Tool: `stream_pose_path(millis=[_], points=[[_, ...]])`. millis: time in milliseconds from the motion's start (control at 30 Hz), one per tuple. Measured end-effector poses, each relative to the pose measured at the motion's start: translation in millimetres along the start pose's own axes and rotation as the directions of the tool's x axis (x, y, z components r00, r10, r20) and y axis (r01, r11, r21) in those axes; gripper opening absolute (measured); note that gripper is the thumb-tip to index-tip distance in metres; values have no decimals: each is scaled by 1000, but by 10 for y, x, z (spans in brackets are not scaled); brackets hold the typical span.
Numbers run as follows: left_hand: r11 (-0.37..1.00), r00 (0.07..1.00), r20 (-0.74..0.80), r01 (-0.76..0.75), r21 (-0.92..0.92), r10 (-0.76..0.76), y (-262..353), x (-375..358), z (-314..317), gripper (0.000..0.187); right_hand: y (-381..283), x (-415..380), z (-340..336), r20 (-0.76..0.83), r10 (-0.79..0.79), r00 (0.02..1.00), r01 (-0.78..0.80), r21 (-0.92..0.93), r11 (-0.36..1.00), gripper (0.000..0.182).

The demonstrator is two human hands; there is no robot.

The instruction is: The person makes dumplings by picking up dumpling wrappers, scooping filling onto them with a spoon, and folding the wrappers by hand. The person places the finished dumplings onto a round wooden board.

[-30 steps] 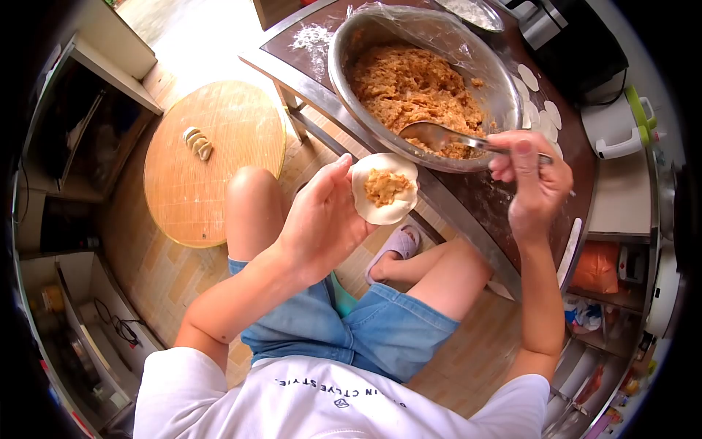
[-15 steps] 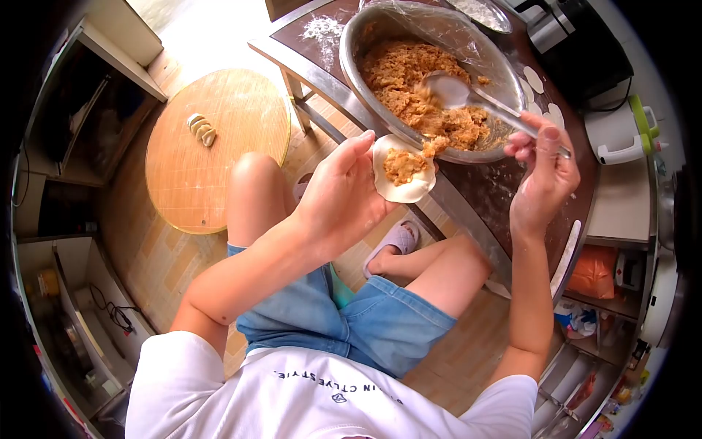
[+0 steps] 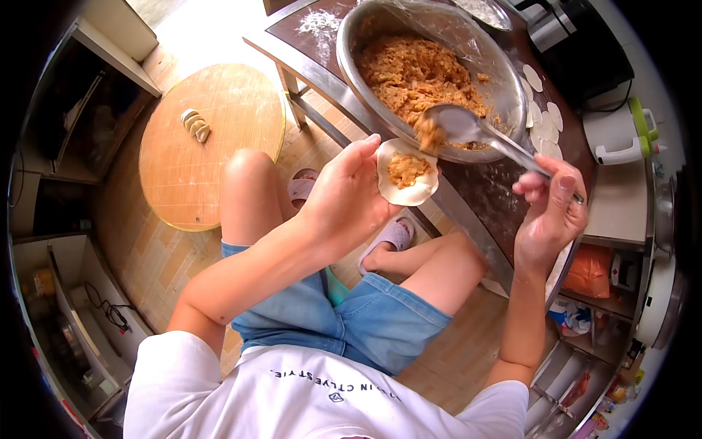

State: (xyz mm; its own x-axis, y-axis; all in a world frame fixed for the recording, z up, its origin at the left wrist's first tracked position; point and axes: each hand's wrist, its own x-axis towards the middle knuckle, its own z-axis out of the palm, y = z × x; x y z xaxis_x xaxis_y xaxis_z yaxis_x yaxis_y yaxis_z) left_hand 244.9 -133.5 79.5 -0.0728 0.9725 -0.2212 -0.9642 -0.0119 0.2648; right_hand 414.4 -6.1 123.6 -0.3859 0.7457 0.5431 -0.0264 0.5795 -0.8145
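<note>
A round white dumpling wrapper point(image 3: 398, 195) rests on the fingers of my left hand point(image 3: 351, 186), the thumb raised beside its edge. Orange-brown filling point(image 3: 407, 170) sits in the wrapper's middle. My right hand point(image 3: 552, 212) grips the handle of a metal spoon point(image 3: 457, 123). A lump of filling clings to the spoon's tip, just above the wrapper's upper right edge. Behind them stands a large metal bowl point(image 3: 349, 66), tilted in view, holding a mass of the same filling. Plastic film lines part of its far side.
Several flat wrappers point(image 3: 547, 128) lie on the dark table point(image 3: 479, 190) right of the bowl. Flour point(image 3: 319, 24) is scattered at its left corner. Several folded dumplings point(image 3: 196, 126) sit on a round wooden board point(image 3: 219, 175). A white-and-green appliance point(image 3: 621, 135) stands at right.
The spoon has drawn back out of the bowl toward the wrapper and now carries filling at its tip. My right hand has moved slightly down and right. The left hand still holds the wrapper.
</note>
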Motion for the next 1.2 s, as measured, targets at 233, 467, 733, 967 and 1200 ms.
stream_pose_path(millis=[233,467,733,967,1200], points=[[1000,1000,-17,6,-4,-6,-38,9,3,43,67,156,56,45,-333,942,336,-155,929,30],[1000,1000,-29,-10,27,11,-28,-19,54,42,16,176,72,202,-418,886,447,-126,886,22],[999,1000,-30,-8,39,9,-1,-24,45,42,-46,156,30,99,-435,895,446,-161,880,21],[997,999,38,-13,75,10,31,-12,25,49,-131,102,43,226,-308,924,339,-110,934,21],[999,998,67,11,53,-14,74,-9,60,50,-305,-155,-52,278,-489,827,536,-126,835,24]])
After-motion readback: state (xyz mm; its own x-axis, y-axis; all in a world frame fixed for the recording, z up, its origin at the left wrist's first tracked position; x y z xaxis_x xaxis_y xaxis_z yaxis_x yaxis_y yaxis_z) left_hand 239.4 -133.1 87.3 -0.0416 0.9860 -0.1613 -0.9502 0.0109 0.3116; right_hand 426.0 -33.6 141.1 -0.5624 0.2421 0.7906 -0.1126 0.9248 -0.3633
